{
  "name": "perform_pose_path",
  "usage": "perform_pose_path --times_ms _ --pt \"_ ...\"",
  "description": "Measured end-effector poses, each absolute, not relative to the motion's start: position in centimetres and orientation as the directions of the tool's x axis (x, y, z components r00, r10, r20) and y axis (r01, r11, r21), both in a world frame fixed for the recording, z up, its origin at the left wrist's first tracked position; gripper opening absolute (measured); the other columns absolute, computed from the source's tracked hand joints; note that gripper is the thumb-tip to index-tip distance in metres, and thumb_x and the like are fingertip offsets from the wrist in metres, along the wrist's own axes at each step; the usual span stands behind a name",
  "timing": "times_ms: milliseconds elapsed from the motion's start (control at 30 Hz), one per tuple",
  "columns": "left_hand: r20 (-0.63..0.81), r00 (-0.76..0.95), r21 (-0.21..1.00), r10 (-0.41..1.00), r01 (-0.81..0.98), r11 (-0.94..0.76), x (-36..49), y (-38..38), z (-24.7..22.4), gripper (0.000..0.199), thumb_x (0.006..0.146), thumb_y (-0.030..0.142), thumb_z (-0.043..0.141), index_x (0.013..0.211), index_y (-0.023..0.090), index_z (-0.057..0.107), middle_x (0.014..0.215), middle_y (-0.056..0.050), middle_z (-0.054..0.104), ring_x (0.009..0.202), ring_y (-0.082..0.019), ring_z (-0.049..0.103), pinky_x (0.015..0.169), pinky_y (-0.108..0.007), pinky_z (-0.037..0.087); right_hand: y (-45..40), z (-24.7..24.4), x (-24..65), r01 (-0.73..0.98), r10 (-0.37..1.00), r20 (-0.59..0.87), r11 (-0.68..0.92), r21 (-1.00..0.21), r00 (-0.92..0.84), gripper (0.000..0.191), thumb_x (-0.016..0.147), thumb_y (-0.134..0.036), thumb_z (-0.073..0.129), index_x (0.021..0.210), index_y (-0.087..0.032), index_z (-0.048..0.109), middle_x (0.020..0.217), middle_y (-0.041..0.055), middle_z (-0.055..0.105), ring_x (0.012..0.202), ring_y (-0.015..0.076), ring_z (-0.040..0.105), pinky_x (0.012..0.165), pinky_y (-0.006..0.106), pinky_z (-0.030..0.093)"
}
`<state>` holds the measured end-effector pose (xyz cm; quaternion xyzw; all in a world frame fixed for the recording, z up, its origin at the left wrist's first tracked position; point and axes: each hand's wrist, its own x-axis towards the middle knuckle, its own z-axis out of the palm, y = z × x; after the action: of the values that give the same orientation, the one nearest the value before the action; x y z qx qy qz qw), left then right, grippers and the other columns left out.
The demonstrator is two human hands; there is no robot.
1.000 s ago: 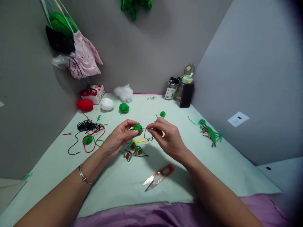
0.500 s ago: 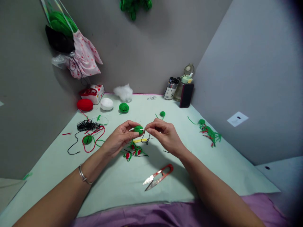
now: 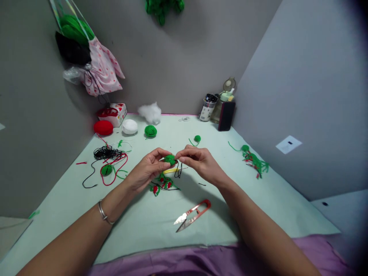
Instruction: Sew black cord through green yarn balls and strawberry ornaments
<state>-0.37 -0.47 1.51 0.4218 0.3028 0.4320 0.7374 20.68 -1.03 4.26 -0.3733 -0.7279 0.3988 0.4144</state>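
Observation:
Between the thumb and fingers of my left hand is a small round green yarn piece. My right hand pinches close against its right side, thumb and forefinger together on what looks like a thin needle, mostly hidden now. Black yarn hangs in loops between the two hands. Below them lie a yellow-handled crochet hook and small red, white and green crocheted pieces. Nearer to me rest thread snips with orange handles, blades apart.
Tangled black yarn and red yarn lie at left. Behind stand a red yarn ball, a white ball, a green ball and white stuffing. A phone leans at the back right; green yarn pieces lie at right.
The green piece has shifted slightly right and down in my left hand. The bright needle length visible earlier between the hands is now mostly out of sight.

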Motion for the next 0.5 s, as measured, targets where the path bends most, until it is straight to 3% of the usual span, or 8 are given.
perform_pose_path --times_ms 167,333,500 --pt "-0.068 0.437 0.889 0.897 -0.382 0.253 -0.3 -0.6 1.6 0.029 0.069 0.015 0.084 0.093 0.018 0.067 0.097 0.0 0.068 0.088 -0.014 0.068 0.081 -0.025 0.051 -0.8 3.7 20.3 0.092 0.894 0.206 0.263 -0.96 -0.397 0.021 0.087 -0.037 0.071 0.091 -0.017 0.068 0.074 -0.0012 0.06 0.063 0.0096 0.048 0.059 0.024 0.04" --pt "-0.072 0.429 0.918 0.9 -0.325 0.229 0.0 -1.0 1.6 0.03 0.07 0.018 0.084 0.093 0.019 0.066 0.088 0.001 0.068 0.077 -0.012 0.065 0.071 -0.023 0.048 -0.9 3.4 19.4 0.074 0.916 0.22 0.259 -0.963 -0.337 0.027 0.08 -0.04 0.076 0.085 -0.017 0.063 0.066 -0.0046 0.053 0.058 0.0089 0.046 0.055 0.023 0.039" --pt "-0.059 0.357 0.946 0.932 -0.279 0.166 0.2 -1.0 1.1 0.031 0.071 0.023 0.084 0.095 0.02 0.065 0.086 0.001 0.068 0.074 -0.012 0.064 0.069 -0.025 0.047 -1.3 3.1 19.2 0.265 0.931 0.275 0.335 -0.904 -0.241 0.016 0.086 -0.027 0.069 0.078 -0.018 0.06 0.063 -0.0041 0.055 0.056 0.0094 0.048 0.055 0.024 0.04"
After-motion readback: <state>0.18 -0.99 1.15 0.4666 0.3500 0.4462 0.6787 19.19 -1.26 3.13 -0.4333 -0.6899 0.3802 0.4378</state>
